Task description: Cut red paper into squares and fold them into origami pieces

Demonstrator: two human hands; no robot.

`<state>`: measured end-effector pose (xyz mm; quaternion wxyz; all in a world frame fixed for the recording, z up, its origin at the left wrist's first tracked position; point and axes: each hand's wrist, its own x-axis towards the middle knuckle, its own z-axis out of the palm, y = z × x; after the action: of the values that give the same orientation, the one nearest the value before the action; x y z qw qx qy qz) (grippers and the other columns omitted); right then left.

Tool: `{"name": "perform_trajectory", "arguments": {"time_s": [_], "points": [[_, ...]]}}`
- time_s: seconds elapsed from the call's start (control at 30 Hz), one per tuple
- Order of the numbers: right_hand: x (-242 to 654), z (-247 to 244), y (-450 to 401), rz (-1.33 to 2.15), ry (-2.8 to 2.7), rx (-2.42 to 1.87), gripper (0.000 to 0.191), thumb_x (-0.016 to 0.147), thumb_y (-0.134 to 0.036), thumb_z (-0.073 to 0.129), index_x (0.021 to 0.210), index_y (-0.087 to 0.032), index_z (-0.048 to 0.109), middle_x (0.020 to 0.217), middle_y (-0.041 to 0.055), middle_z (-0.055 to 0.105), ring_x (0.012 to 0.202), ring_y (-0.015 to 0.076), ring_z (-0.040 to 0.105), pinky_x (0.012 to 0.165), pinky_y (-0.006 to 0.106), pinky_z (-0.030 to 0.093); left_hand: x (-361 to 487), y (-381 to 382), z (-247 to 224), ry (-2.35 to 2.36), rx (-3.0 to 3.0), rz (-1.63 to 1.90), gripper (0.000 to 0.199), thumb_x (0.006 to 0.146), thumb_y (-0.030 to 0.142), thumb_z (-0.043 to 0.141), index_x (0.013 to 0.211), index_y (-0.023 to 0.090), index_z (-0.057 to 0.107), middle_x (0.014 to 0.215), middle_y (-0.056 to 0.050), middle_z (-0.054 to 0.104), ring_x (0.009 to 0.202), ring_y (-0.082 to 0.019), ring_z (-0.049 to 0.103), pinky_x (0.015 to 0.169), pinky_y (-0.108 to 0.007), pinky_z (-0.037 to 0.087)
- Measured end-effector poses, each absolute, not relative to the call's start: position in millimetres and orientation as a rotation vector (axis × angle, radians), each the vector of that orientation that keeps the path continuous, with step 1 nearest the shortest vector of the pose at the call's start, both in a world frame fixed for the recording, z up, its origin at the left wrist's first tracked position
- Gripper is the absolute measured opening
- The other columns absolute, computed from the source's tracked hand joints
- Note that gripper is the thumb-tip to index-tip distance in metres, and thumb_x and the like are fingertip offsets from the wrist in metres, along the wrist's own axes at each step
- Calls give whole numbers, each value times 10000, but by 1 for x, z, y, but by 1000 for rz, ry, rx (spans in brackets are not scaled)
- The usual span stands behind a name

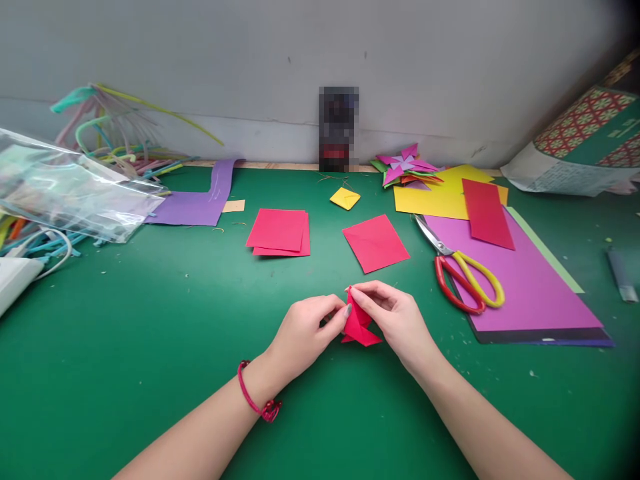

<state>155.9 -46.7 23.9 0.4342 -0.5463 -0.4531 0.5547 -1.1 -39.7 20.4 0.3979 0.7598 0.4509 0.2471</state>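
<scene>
Between both hands, just over the green table, is a partly folded piece of red paper [361, 328] with pointed flaps. My left hand [311, 328] pinches its left side, thumb against index finger. At its upper tip, my right hand [393, 319] grips the paper between thumb and fingers. Beyond the hands lie a stack of red paper squares [276, 230] on the left and a single red square [376, 243], turned at an angle, on the right. A small folded yellow paper [345, 198] rests farther back. The underside of the held paper is hidden.
Scissors [460, 270] with red and yellow handles lie on purple sheets [535, 287] at right. Yellow paper [430, 200], a red strip [487, 213] and folded paper stars [405, 163] are behind them. Purple paper [187, 208], a plastic bag [75, 187] and pipe cleaners [120, 133] occupy the left.
</scene>
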Motion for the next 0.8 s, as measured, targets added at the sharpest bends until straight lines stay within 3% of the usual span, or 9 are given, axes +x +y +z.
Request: {"name": "perform_trajectory", "arguments": {"time_s": [0.27,0.4,0.5,0.8], "points": [[157,31,-48,1352,-1232,-1355,181,771,-352,569,773,-178,621,711,8,618,625,139,569,585,242,460,0,-38,24,1097,1713,722,221,880,258,378,703,179,484,649,29,477,596,-95,426,580,-215,335],[156,35,-51,1368,-1308,-1333,162,788,-330,554,768,-185,621,697,-2,604,638,133,556,593,234,442,2,-35,24,1002,1362,893,87,846,276,467,869,199,501,836,3,502,763,-114,488,683,-218,396],[156,36,-52,1357,-1349,-1317,160,796,-317,547,765,-186,635,705,-1,601,675,138,549,630,240,433,0,-31,24,878,1237,847,168,846,267,474,988,207,542,931,-23,509,870,-135,491,752,-231,399],[157,36,-54,1345,-1406,-1262,112,791,-273,575,753,-195,645,719,-8,553,668,118,504,626,224,409,-7,-28,21,706,1049,766,149,796,216,560,901,199,663,886,-23,507,842,-130,484,749,-239,392]]}}
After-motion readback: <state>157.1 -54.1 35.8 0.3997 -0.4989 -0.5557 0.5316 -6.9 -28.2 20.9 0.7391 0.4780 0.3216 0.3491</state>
